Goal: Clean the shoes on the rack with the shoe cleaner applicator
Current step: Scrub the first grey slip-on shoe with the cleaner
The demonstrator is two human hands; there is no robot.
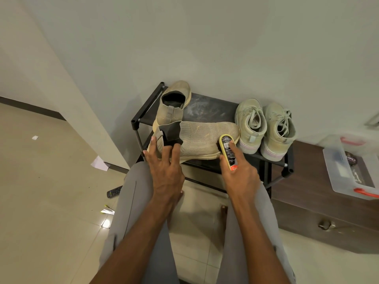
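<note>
A beige knit slip-on shoe lies on its side across the front of the black shoe rack, toe to the right. My left hand grips its heel and black collar, fingers spread around the opening. My right hand holds the yellow shoe cleaner applicator, index finger along its top, its far end pressed against the shoe's side near the toe. The matching slip-on stands at the rack's back left. A pair of pale lace-up sneakers sits on the right of the rack.
A dark wooden cabinet stands right of the rack with a clear plastic box with red clips on top. A remote control and paper scraps lie on the tiled floor to the left. My legs in grey trousers are below.
</note>
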